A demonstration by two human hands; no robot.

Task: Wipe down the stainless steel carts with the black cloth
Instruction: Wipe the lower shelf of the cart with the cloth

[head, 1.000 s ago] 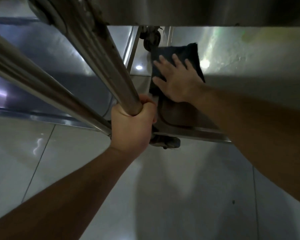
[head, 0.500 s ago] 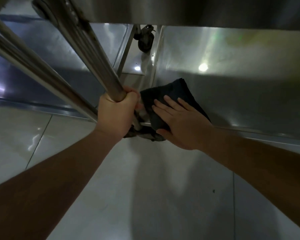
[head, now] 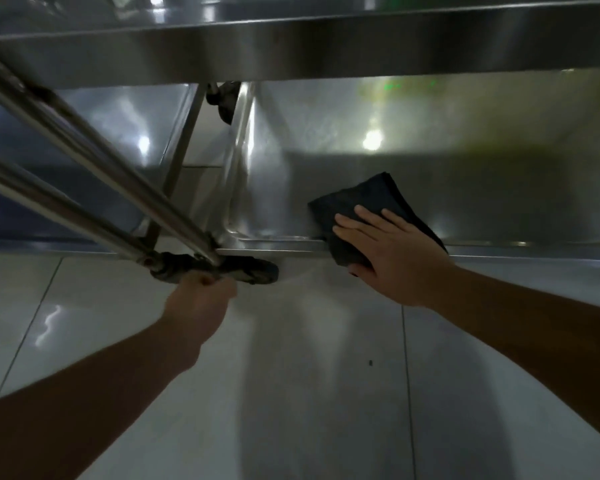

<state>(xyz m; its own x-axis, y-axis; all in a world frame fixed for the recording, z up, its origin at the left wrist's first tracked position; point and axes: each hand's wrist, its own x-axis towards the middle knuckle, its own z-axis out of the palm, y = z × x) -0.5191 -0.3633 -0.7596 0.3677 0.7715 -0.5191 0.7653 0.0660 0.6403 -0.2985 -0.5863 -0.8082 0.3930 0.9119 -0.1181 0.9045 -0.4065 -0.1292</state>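
In the head view, the right hand [head: 388, 251] lies flat with straight fingers on a folded black cloth [head: 364, 206], pressing it onto the near edge of the stainless steel cart's [head: 430, 188] bottom shelf; the cloth drapes partly over the shelf lip [head: 291, 252], which suggests the rim is being wiped along with the flat surface. That grip is wide: palm and fingers spread, holding the cloth down by pressure and not pinching it. The left hand [head: 200, 299] sits low at the near left corner, just below the caster wheel [head: 253, 270] and the foot of the slanting tubular legs [head: 125, 181]; it is blurred, fingers seem curled, but whether it clasps anything I cannot tell. It probably steadies the cart so the wheels do not roll under the wiping push. The shelf is smooth brushed steel with a raised, rounded rim and bright light spots on it. An upper shelf [head: 291, 43] hangs overhead, also steel. The cloth looks soft, matte and thick, folded into a rough square. The floor [head: 291, 393] is glossy pale tile with thin dark joints.
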